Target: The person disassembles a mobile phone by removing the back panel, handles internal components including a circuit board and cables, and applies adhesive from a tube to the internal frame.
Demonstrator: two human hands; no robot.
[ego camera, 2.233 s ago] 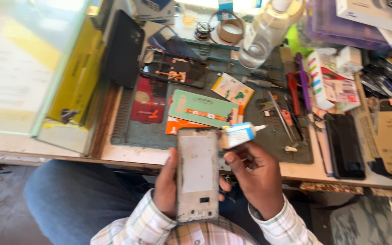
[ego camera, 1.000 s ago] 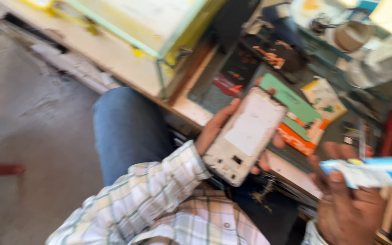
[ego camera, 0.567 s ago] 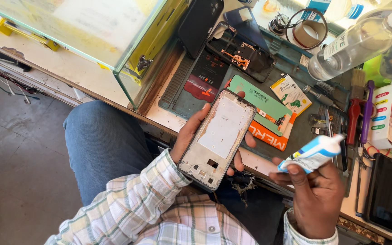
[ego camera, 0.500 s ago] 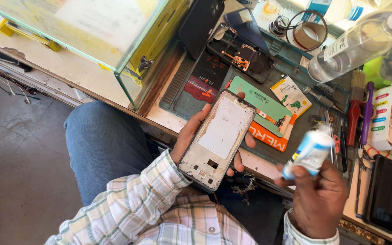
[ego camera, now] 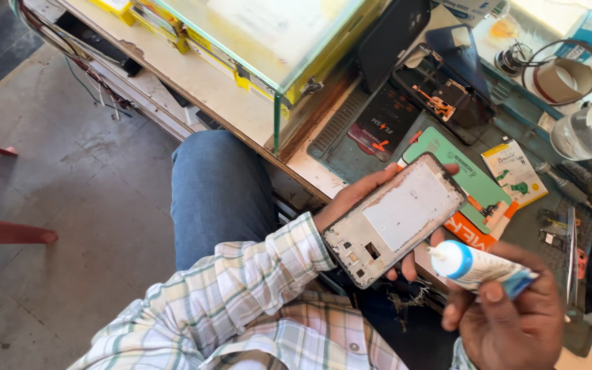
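**A:** What's nearest the camera?

**B:** The right hand [ego camera: 512,315], low at the right, clenched round a small white-and-blue glue tube [ego camera: 482,267]. The nozzle end points up and left, just beside the lower edge of the phone frame [ego camera: 395,218]. I'd judge the tube soft and squeezable, so it wants a grip on the body with only light pressure.

**A:** And the frame itself?

**B:** The left hand [ego camera: 358,202] cradles it from underneath, fingers wrapped over the long edges, above the lap and just short of the worktop [ego camera: 241,109]. It's a bare grey shell with a pale rectangle inside and small cut-outs near the bottom. It looks light and stiff but thin, likely easy to bend or chip. Holding it by the side rails, as here, keeps fingers off the inner face.

**A:** Beyond that?

**B:** On the worktop, a green card [ego camera: 471,179] and an orange packet [ego camera: 477,229] lie just past the frame, then an opened black phone [ego camera: 447,92] showing its circuitry. Farther off are a roll of tape [ego camera: 566,75], a clear bottle [ego camera: 590,130], and a glass case [ego camera: 275,34] at the left.
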